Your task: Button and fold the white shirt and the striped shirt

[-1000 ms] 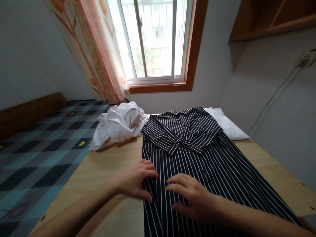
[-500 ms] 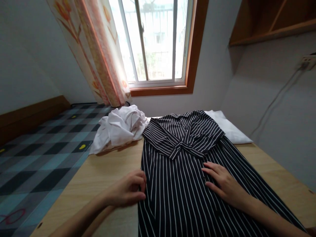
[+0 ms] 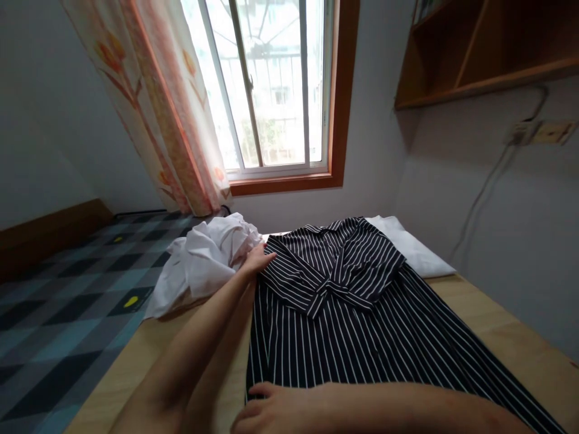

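A black-and-white striped dress [image 3: 325, 349] lies spread out, its sleeves [image 3: 296, 286] folded across the front. My left hand [image 3: 259, 260] reaches to its left shoulder edge; thumb and forefinger close at the cloth there, the other fingers largely hidden. Low in view, my right hand [image 3: 260, 407] is at the dress's left side edge, below the left hand. Its fingers bend over that edge, and the bottom of the frame cuts off part of the hand. Beside my left hand is a crumpled white cloth [image 3: 203, 259].
Under the dress is a light wooden board [image 3: 479, 301]. A flat white cloth [image 3: 393, 241] lies at its back right. Left is a checked bed cover [image 3: 90, 319]. Behind are a curtain [image 3: 154, 108] and a window [image 3: 280, 108]; a wooden shelf [image 3: 434, 78] hangs at upper right.
My left hand has moved forward to the dress's shoulder. My right hand has crossed left and nearer, from the middle of the dress to its left edge. The view has shifted slightly.
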Available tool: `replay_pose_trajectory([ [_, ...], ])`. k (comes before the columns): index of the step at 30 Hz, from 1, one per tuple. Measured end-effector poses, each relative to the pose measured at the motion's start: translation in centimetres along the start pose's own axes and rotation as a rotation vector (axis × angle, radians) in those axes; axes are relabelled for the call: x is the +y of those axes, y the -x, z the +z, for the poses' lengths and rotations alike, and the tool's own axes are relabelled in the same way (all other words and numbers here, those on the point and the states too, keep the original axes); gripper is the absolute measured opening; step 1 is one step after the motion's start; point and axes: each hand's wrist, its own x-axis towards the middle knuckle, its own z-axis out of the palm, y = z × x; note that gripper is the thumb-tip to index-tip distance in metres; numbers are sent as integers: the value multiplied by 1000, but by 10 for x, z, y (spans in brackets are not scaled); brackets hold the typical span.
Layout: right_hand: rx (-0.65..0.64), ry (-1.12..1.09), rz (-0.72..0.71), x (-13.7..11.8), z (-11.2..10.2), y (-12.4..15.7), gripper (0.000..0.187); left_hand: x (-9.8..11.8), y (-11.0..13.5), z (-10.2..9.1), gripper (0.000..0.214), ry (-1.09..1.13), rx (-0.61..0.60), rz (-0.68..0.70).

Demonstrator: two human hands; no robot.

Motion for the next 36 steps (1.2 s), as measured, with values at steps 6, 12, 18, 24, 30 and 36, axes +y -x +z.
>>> replay_pose_trajectory([
  [6,-150,-84,49,17,-19,4,25,2,-26,6,62,-115,-10,-91],
  [12,-60,-39,29,22,-19,10,18,10,-43,17,63,-192,-34,-80],
  [18,62,-2,80,21,-16,33,22,16,-58,30,58,-206,-20,-30],
  [24,215,147,193,16,-21,52,14,13,-73,25,70,-168,18,-75],
  [30,295,172,240,12,-33,82,11,11,-82,19,57,-138,-35,-117],
  [36,256,129,252,0,-17,108,14,12,-95,11,51,-124,-12,-210],
])
